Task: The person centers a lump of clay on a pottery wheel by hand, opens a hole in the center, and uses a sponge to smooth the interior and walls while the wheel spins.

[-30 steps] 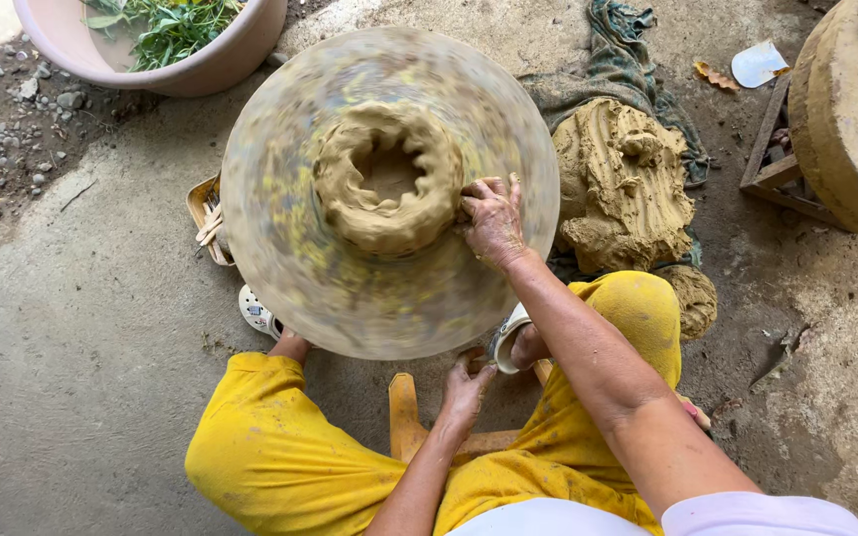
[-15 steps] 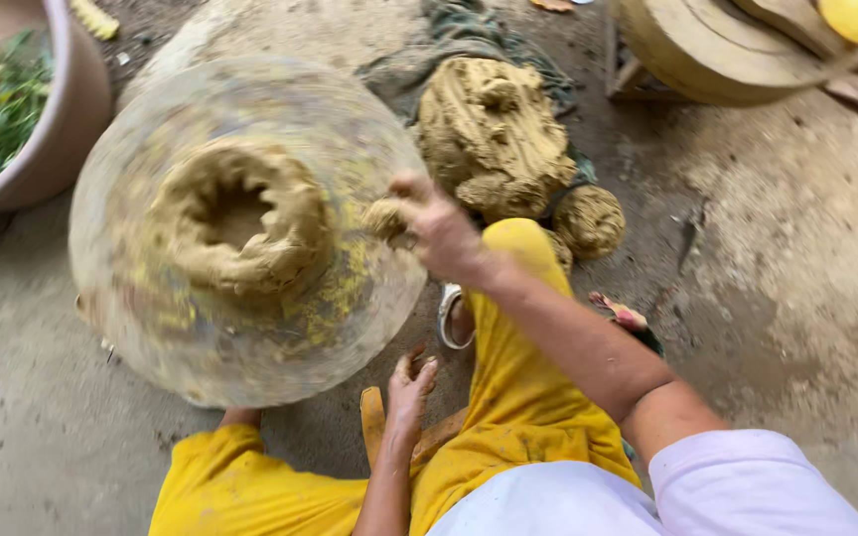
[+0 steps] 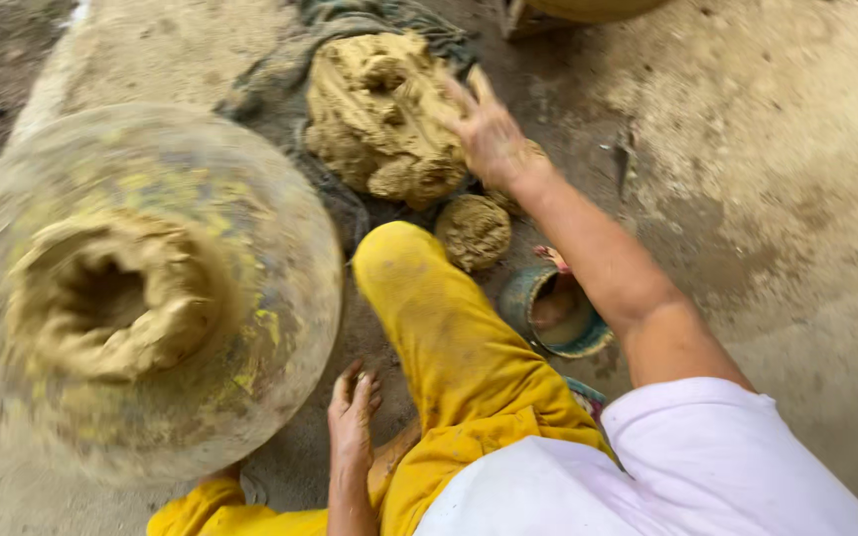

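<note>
Right hand [image 3: 489, 129], fingers spread, touches the clay heap [image 3: 379, 114] at 12 o'clock. Left hand [image 3: 352, 417] rests flat, fingers together. Small bowl [image 3: 548, 342] at 3 o'clock: contents unclear.

A wheel [image 3: 141, 288] sits at the left with a hollowed clay ring [image 3: 111, 298] on it. To its right, farther off, lies a big clay heap [image 3: 379, 114] — the right hand [image 3: 489, 129] at its right edge, seemingly touching. A small clay ball [image 3: 474, 230] lies nearer, a bowl [image 3: 553, 313] right of the knee [image 3: 404, 258]. The left hand [image 3: 352, 417] rests low, between wheel and leg.
</note>
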